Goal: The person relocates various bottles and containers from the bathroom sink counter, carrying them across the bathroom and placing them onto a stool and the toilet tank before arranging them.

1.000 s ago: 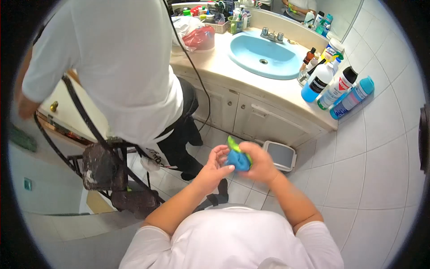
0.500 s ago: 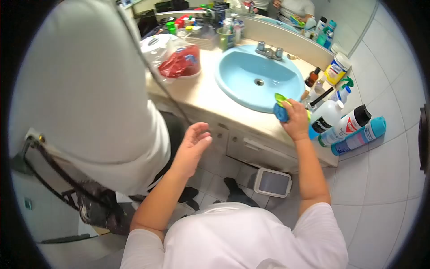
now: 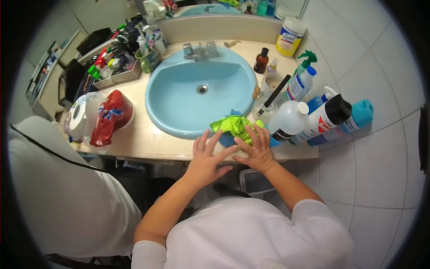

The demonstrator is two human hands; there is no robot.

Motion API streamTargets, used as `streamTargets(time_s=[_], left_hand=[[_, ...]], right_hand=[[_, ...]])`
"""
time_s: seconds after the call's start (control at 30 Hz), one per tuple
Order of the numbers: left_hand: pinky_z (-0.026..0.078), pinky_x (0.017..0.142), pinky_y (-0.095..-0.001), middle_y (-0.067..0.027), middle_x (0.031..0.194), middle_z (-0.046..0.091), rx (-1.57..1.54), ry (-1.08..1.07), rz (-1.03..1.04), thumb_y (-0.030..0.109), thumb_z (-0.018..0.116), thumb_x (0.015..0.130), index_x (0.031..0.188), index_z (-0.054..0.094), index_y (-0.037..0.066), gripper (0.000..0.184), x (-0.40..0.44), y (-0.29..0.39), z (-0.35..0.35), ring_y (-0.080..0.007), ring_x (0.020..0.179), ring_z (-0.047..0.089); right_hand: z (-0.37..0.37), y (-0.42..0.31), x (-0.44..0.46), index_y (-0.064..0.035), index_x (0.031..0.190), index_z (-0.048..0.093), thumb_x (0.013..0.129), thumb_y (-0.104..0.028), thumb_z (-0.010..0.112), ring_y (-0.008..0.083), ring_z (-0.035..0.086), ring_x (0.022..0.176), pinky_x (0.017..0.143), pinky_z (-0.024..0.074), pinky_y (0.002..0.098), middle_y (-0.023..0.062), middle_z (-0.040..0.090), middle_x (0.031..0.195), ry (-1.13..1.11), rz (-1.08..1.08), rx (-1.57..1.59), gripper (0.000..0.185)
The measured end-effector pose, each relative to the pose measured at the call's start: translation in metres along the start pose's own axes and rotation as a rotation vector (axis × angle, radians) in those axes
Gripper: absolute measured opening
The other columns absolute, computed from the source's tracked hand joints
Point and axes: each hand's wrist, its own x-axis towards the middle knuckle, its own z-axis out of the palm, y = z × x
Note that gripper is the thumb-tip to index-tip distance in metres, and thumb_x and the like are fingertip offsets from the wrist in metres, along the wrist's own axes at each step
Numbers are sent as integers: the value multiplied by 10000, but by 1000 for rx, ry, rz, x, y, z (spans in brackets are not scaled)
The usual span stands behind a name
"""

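Crumpled green and blue cloths (image 3: pixel 235 126) lie on the counter's front edge, against the rim of the light blue sink (image 3: pixel 202 107). My left hand (image 3: pixel 206 158) is open, fingers spread, just left of and below the cloths. With its fingers apart, my right hand (image 3: pixel 257 151) rests at the cloths' right side; whether it presses on them is hard to tell. Close to its right stands a white bottle with blue liquid (image 3: pixel 287 120). A glass jar (image 3: pixel 264 110) sits behind the cloths.
Spray cans (image 3: pixel 329 117), a spray bottle (image 3: pixel 301 84) and a yellow wipes tub (image 3: pixel 290 38) stand at the right. Left are a red bag (image 3: pixel 108 119) and a basket (image 3: pixel 117 76). Another person (image 3: pixel 58 188) stands at the left; a bin (image 3: pixel 255 180) sits below.
The cloths went from my hands to the counter, and my right hand opened. My left hand moved up beside them. The view shifted toward the sink.
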Motion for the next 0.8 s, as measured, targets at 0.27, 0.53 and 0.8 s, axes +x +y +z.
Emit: streamTargets(time_s=[0.27, 0.53, 0.8], left_hand=[[170, 962, -574, -154, 1345, 241, -111, 152, 244, 362, 772, 551, 1157, 510, 217, 676, 57, 16, 12, -408, 1252, 171], [302, 961, -418, -206, 1316, 262, -694, 171, 207, 327, 805, 509, 1314, 246, 103, 1006, 149, 65, 25, -379, 1195, 307], [346, 943, -373, -193, 1255, 341, -814, 59, 49, 173, 810, 514, 1324, 208, 67, 1014, 154, 67, 58, -317, 1146, 386]], right_hand=[[-99, 17, -26, -105, 1153, 457, 691, -229, 682, 267, 381, 1077, 841, 343, 408, 109, 393, 1161, 431, 152, -273, 529], [-153, 55, 28, -20, 1287, 201, 654, -108, 735, 247, 428, 1071, 910, 377, 339, 159, 362, 1223, 862, 672, 426, 833], [-153, 62, 11, -70, 1293, 221, 585, -140, 777, 219, 462, 1070, 898, 387, 338, 122, 440, 1172, 691, 676, 134, 903]])
